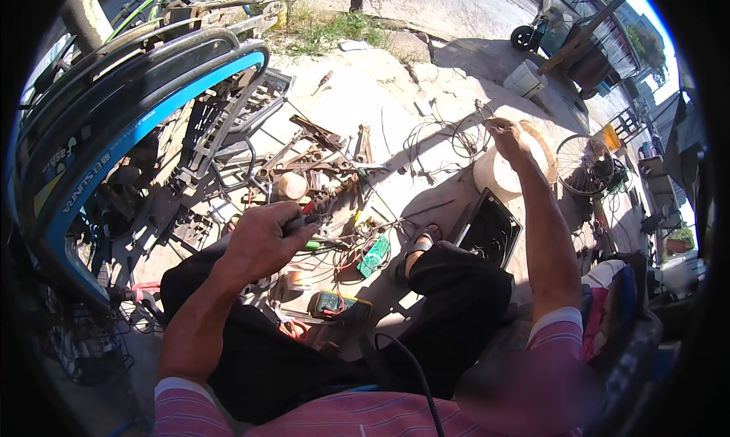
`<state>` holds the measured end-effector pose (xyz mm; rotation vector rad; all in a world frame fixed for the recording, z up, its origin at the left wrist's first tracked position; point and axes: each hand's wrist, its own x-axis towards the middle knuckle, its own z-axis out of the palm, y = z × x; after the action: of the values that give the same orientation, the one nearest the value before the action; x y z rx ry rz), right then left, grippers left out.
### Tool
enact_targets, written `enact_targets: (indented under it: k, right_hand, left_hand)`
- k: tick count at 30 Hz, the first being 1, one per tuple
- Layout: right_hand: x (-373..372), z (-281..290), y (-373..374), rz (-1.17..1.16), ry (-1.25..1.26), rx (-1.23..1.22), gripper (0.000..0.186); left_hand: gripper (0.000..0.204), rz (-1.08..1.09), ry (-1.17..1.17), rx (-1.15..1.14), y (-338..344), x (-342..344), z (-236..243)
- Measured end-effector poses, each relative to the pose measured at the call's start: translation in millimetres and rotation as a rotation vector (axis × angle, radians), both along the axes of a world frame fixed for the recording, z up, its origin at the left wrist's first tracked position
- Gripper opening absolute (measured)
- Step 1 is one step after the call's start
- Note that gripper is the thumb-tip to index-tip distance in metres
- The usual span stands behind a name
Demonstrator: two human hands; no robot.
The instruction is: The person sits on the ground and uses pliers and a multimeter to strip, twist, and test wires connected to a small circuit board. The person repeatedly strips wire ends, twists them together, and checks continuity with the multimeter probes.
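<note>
My left hand (pixel 262 235) is closed around a small dark tool with a red part (pixel 307 208); its working end cannot be made out. Below it on the ground lie a green circuit board (pixel 373 256) with tangled wires, a spool (pixel 295 279), and a dark multimeter (pixel 340 306) with a red lead. Orange-handled scissors (pixel 295 329) lie between my legs. Stretched forward, my right hand (pixel 508 142) has its fingers bent together above a pale round container (pixel 498 174). Beside its fingertips are dark cables (pixel 456 136); whatever those fingers hold is too small to make out.
A blue-and-black vehicle body panel (pixel 144 125) stands on the left. Rusty tools and metal parts (pixel 319 159) are spread ahead of me. By my right knee is a black tray (pixel 490 232). Farther right are a spoked wheel (pixel 585 165), a white bucket (pixel 525 79) and a parked vehicle (pixel 582 38).
</note>
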<state>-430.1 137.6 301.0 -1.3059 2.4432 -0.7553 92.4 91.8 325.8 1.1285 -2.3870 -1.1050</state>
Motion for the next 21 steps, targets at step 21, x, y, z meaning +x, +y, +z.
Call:
enact_targets:
  k: [21]
  right_hand:
    - [267.8,-121.2,89.5,0.607,0.025,0.612,0.037]
  left_hand:
    - [0.04,0.08,0.118,-0.057,-17.9,22.3,1.8]
